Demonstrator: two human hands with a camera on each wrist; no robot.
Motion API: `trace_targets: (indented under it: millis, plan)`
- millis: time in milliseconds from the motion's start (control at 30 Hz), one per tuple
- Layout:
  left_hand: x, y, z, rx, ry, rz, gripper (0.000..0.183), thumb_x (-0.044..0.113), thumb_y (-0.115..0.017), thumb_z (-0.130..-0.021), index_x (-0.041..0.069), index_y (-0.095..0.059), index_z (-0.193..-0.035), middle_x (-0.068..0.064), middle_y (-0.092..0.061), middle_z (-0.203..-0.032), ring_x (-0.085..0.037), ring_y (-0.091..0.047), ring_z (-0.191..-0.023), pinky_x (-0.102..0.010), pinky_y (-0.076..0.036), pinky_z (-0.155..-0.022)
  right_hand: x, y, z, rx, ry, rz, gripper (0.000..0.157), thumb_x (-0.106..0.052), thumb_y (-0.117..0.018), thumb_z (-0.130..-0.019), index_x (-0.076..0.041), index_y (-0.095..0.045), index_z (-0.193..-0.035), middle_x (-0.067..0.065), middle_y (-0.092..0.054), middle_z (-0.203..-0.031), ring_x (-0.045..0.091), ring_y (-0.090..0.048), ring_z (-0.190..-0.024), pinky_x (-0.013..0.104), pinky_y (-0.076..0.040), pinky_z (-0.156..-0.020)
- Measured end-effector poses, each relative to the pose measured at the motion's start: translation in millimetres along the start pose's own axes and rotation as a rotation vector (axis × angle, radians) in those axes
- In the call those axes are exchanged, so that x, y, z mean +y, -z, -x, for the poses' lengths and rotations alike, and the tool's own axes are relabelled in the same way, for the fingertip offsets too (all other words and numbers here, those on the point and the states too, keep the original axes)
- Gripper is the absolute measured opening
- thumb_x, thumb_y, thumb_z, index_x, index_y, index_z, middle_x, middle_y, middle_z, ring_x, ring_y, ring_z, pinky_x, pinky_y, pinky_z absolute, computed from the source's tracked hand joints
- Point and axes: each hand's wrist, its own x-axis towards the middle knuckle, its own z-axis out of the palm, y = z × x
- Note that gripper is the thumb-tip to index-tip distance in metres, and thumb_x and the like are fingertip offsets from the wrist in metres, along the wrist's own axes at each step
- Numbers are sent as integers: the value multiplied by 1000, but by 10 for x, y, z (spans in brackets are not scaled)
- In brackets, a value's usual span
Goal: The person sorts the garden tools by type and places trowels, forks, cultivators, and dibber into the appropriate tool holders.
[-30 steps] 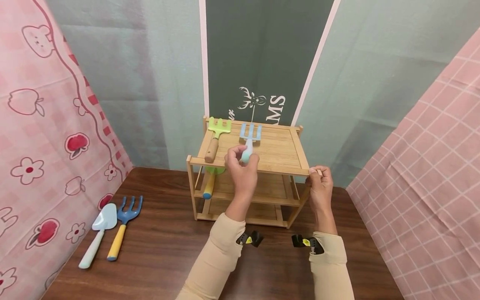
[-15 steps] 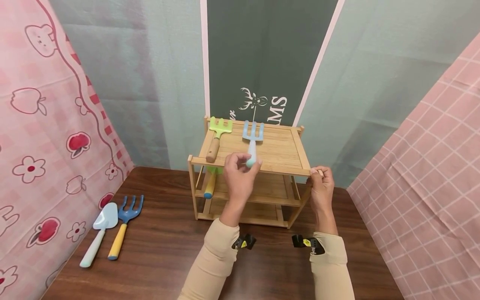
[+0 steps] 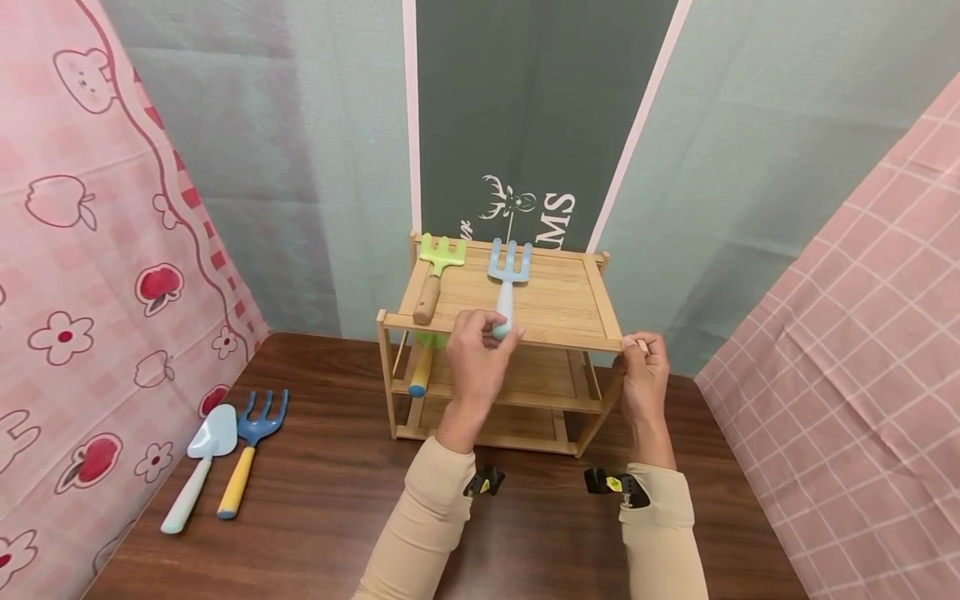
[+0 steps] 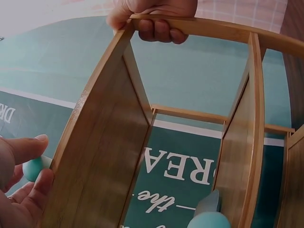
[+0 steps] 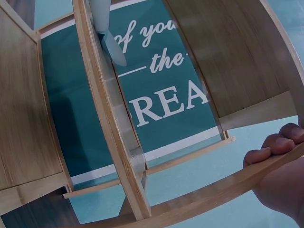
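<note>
My left hand [image 3: 476, 358] pinches the pale mint handle end of a light blue three-pronged garden fork [image 3: 510, 271], its prongs pointing to the back of a bamboo rack [image 3: 577, 292]. The fork overlaps the top shelf, right of a green hand fork [image 3: 442, 254] with a wooden handle. My right hand [image 3: 647, 371] grips the rack's front right corner post; its fingers [image 5: 278, 144] curl round the wood in the right wrist view. In the left wrist view, the mint handle end [image 4: 33, 168] sits between left thumb and fingers at the top shelf's front edge.
On the middle shelf lie a tool with a yellow handle [image 3: 421, 372] and a mint-handled tool [image 4: 209, 220], hidden behind my left hand in the head view. A pale blue trowel [image 3: 213, 433] and a blue fork with yellow handle [image 3: 257, 427] lie on the table at left.
My left hand has drawn the light blue fork slightly to the right and toward me, its handle now nearer the shelf's front edge. My right hand keeps its hold on the rack.
</note>
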Motion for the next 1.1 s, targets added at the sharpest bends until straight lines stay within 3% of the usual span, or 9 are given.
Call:
trace_targets:
  millis: [300, 467, 667, 1100]
  plan:
    - [4, -12, 4, -11, -9, -18, 24, 6, -80, -71, -1, -62, -83, -11, -53, -83, -20, -61, -69, -17, -50, -58, -31, -6, 5, -3, -18, -31, 18, 6, -46, -91, -9, -51, -82, 2, -44, -68, 15, -39, -57, 23, -34, -53]
    - [116, 67, 35, -100, 13, -84, 32, 8, -79, -71, -1, -60, -96, -14, -50, -96, -21, -56, -73, -24, -50, -63, 0, 5, -1, 17, -13, -41, 20, 6, -46, -90, -10, -52, -80, 2, -44, -68, 14, -39, -55, 22, -34, -52]
    - [299, 205, 62, -199, -10, -165, 38, 16, -79, -73, 1, -60, -103, -15, -47, -104, -26, -47, -87, -37, -43, -70, 7, 8, -12, 20, -4, -50, 19, 5, -47, -90, -9, -53, -80, 2, -45, -67, 14, -40, -54, 22, -35, -51]
    - [456, 436, 144, -416, 36, -261, 42, 22, -77, -76, 6, -60, -111, -13, -47, -112, -27, -46, -97, -40, -44, -77, 42, 28, -29, 11, -19, -112, 22, 8, -46, -89, -10, -55, -79, 2, -43, -65, 11, -38, -52, 21, -33, -50]
